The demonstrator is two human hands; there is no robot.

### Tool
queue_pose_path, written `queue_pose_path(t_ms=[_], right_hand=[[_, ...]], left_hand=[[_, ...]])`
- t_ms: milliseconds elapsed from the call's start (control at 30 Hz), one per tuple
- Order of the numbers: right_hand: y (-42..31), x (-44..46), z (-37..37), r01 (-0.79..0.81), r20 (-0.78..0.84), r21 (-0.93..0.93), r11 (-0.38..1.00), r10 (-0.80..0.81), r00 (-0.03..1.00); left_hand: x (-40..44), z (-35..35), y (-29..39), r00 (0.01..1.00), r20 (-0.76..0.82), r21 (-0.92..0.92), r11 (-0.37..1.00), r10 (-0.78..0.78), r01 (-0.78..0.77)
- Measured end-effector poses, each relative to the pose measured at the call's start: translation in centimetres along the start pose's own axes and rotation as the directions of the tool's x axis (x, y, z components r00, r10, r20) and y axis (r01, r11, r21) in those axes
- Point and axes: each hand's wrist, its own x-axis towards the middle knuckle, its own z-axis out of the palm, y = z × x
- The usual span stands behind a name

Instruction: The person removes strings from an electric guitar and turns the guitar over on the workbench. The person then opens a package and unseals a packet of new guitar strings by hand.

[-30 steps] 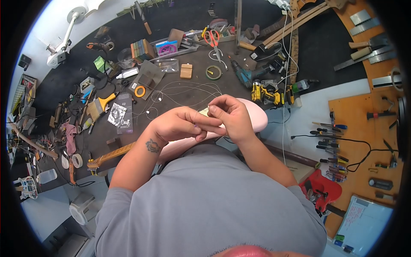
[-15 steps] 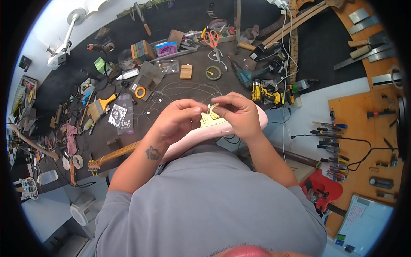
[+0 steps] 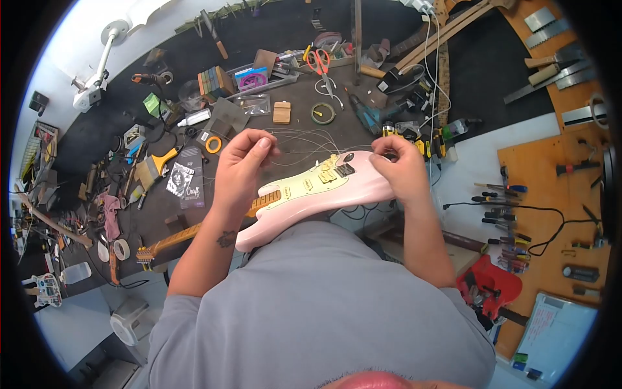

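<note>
1. Left hand: raised above the neck end of the guitar body, fingers curled, thumb against the index finger. Whether a fine wire is pinched there cannot be told.
2. Right hand: beside the tail end of the body, fingers bent towards the thumb; its fingertips are too unclear to show a grip or contact.
3. The electric guitar lies face up between the person's torso and the workbench, pink body below the hands, maple neck running to the left. It should be heavy and rigid, its glossy finish slippery and easily scratched. The neck and the body's rim look the safest holds; the pale pickguard and tuners are better left unpressed.
4. Loose wire loops lie just past the body; they look light, springy and prone to kinking.
5. Left of them, a dark packet reads "Craft"; its smaller print is illegible, as is any lettering on the silvery pouch overlapping it.
6. Farther right, the whiteboard carries reddish handwriting, too small to read.
</note>
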Motion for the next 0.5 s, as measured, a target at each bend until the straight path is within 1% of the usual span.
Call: queue_pose_path(t_ms=[33,67,100,133,167,200,267,300,367,400,467,500], right_hand=[[1.0,0.1,-0.5,-0.018,0.013,0.086,0.996,0.017,1.0],[1.5,-0.1,-1.3,-0.089,0.046,0.276,0.957,0.079,0.996],[1.2,-0.5,-1.9,-0.158,0.09,0.452,0.878,0.131,0.987],[1.1,-0.9,-2.5,-0.225,0.144,0.608,0.762,0.173,0.974],[1.4,-1.2,-2.8,-0.257,0.187,0.743,0.617,0.177,0.966],[1.6,-1.4,-2.7,-0.194,0.112,0.698,0.689,0.162,0.98],[2.1,-1.8,-2.3,-0.07,-0.037,0.579,0.812,0.112,0.993],[2.3,-1.7,-2.3,-0.022,-0.104,0.583,0.812,0.102,0.989],[2.8,-1.6,-2.8,0.071,-0.236,0.583,0.81,0.085,0.968],[3.2,-1.7,-3.5,0.091,-0.23,0.619,0.78,0.069,0.971],[3.9,-2.4,-5.0,0.127,-0.219,0.688,0.715,0.037,0.975],[2.7,-2.9,-5.7,0.073,-0.267,0.607,0.791,0.116,0.957]], left_hand=[[0.1,-0.3,0.2,0.999,-0.024,0.036,0.999,0.03,-0.029],[0.2,-0.3,0.4,0.997,-0.045,0.073,0.996,0.061,-0.058],[0.2,0.3,0.9,0.992,-0.077,0.086,0.992,0.103,-0.096],[0.4,0.3,0.8,0.994,-0.053,0.063,0.994,0.092,-0.089],[0.5,0.1,0.6,0.996,-0.031,0.04,0.996,0.08,-0.079],[0.6,0.0,0.5,0.998,-0.007,0.018,0.998,0.067,-0.067],[0.8,0.6,0.3,0.998,-0.06,-0.09,0.996,0.017,-0.023],[1.1,0.8,0.3,0.996,-0.083,-0.143,0.99,-0.007,-0.005],[1.5,0.7,0.3,0.995,-0.094,-0.129,0.992,-0.025,0.013],[1.7,0.5,0.2,0.994,-0.1,-0.124,0.992,-0.035,0.022],[1.7,0.1,-0.2,0.995,-0.102,-0.04,0.999,-0.02,0.016],[1.8,-0.2,-0.2,0.995,-0.102,0.003,1.0,-0.013,0.013]])
